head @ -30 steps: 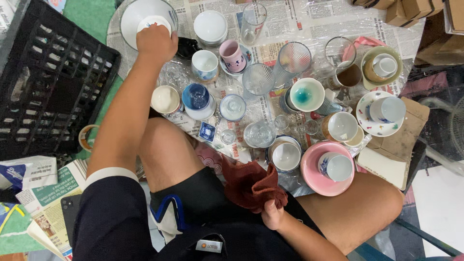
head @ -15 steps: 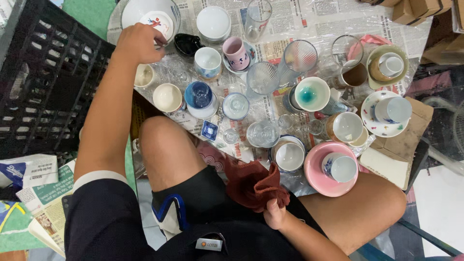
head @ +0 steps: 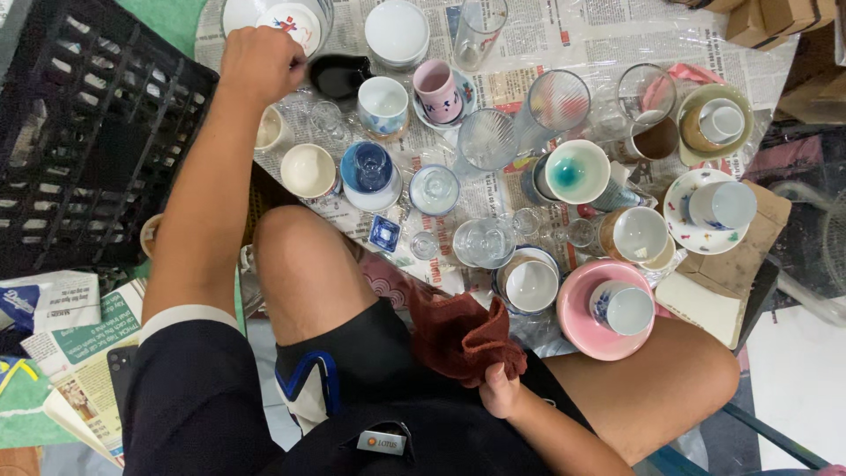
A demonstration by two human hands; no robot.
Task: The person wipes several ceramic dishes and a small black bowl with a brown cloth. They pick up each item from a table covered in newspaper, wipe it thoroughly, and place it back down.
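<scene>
**Left hand among the cups, right hand on the cloth**

The left hand (head: 260,62) reaches far out over the newspaper (head: 573,22), fingers curled into a loose fist just beside a black dish (head: 339,75) and below a white bowl (head: 282,18) with a red pattern. Whether the fingers pinch anything cannot be told; the knuckles hide what lies under them. A small cream cup (head: 269,130) sits just under the wrist, and a second cream cup (head: 308,169) stands nearer the knee.

The right hand (head: 500,390) rests on the lap, fingers closed around a dark red cloth (head: 463,335), which bunches up over the black shorts (head: 370,353) between the two bare knees.

Crockery and glass crowd the paper. A blue cup (head: 370,167) on a saucer stands beside the cream cup. A pink mug (head: 436,88) sits on a patterned saucer near a tall glass (head: 480,31). A ribbed glass (head: 486,139) stands mid-spread, with a turquoise-centred bowl (head: 575,172) to its right. A pink plate (head: 608,308) carries a white cup close to the right knee.

A black crate (head: 79,132) lies beside the left arm, well apart from the cloth.
</scene>
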